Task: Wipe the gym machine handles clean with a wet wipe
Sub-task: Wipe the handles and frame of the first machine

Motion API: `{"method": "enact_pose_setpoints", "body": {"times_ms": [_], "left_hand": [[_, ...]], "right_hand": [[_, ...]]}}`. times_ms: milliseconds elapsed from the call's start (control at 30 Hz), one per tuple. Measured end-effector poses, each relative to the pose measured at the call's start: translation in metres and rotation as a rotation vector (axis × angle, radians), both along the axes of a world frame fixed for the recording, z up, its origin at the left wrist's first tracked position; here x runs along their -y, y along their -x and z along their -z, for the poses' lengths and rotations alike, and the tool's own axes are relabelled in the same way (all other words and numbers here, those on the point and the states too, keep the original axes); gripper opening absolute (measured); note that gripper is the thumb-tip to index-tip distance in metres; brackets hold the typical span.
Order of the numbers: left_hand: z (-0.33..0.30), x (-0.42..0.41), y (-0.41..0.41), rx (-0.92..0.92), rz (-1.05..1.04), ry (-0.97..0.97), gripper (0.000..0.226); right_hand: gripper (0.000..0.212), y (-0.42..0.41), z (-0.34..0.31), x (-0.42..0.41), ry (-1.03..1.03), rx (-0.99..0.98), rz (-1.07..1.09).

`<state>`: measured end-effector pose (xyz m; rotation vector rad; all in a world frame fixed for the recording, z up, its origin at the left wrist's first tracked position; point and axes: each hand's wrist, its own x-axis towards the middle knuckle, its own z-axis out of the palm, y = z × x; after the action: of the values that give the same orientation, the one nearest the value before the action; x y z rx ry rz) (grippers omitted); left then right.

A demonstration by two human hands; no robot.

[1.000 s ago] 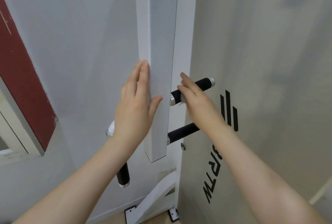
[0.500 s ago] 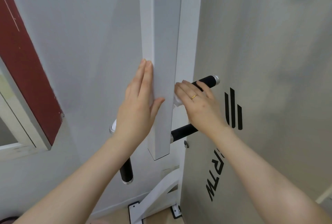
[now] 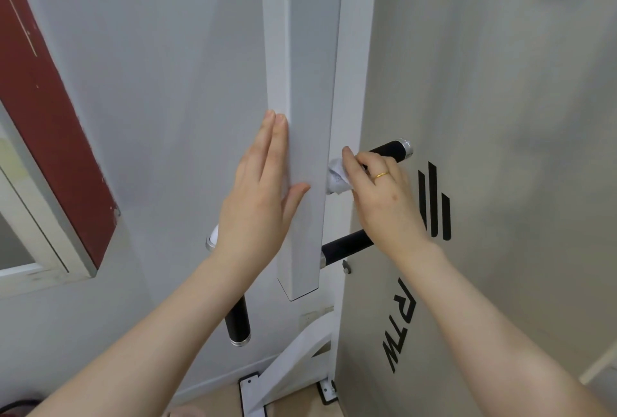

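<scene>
The left hand (image 3: 257,202) lies flat against the left face of a white square post (image 3: 302,136) of the gym machine, fingers straight and together pointing up, thumb spread across the post's front face. It grips nothing; it only presses on the post.

The right hand (image 3: 380,196) has its fingers curled over a crumpled white wet wipe (image 3: 335,179), holding it against the inner end of the upper black handle (image 3: 390,149), just where the handle meets the post. A gold ring (image 3: 380,175) sits on one finger. The outer part of the upper handle, with its silver end cap, sticks out to the right beyond the fingers and is bare.

A second black handle (image 3: 345,247) juts to the right lower down, passing under the right wrist and touching neither hand. On the left side, a third black handle (image 3: 237,323) with a silver cap hangs downward below the left forearm, and another silver cap (image 3: 212,239) shows just beside the left wrist.

Behind the post stands a white upright (image 3: 350,49), and to its right a grey panel (image 3: 500,116) bearing black stripes and black lettering. The machine's white base brace (image 3: 293,350) reaches the floor at the bottom. At the left, a dark red panel (image 3: 43,82) runs along a white frame on the wall.
</scene>
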<state>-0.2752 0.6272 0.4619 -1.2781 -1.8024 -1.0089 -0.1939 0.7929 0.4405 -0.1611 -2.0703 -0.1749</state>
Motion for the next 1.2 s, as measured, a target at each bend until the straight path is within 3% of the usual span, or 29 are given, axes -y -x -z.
{"method": "enact_pose_setpoints", "body": {"times_ms": [200,333,500,633,800,1000,1200], "left_hand": [[0.001,-0.002,-0.003,0.004,0.002,0.0,0.068],[0.001,-0.001,-0.002,-0.005,-0.01,0.012,0.069],[0.001,-0.003,-0.003,-0.004,-0.038,0.013,0.068],[0.002,-0.003,-0.001,-0.001,-0.035,0.01,0.069],[0.002,-0.005,0.001,0.011,-0.027,0.005,0.067],[0.003,-0.004,0.0,0.007,-0.029,0.007,0.068],[0.003,-0.003,-0.001,0.012,-0.024,0.008,0.068]], "right_hand": [[0.053,0.001,0.008,0.026,0.071,0.06,-0.076],[0.045,0.002,0.003,0.006,0.006,0.003,-0.079],[0.054,0.0,-0.002,-0.01,0.129,-0.039,0.05],[0.058,0.003,0.008,-0.002,-0.012,0.032,-0.042],[0.069,-0.003,-0.001,-0.037,0.155,0.009,0.081],[0.072,0.006,0.011,-0.011,-0.035,0.054,0.012],[0.062,0.001,0.002,-0.033,0.238,-0.058,0.124]]}}
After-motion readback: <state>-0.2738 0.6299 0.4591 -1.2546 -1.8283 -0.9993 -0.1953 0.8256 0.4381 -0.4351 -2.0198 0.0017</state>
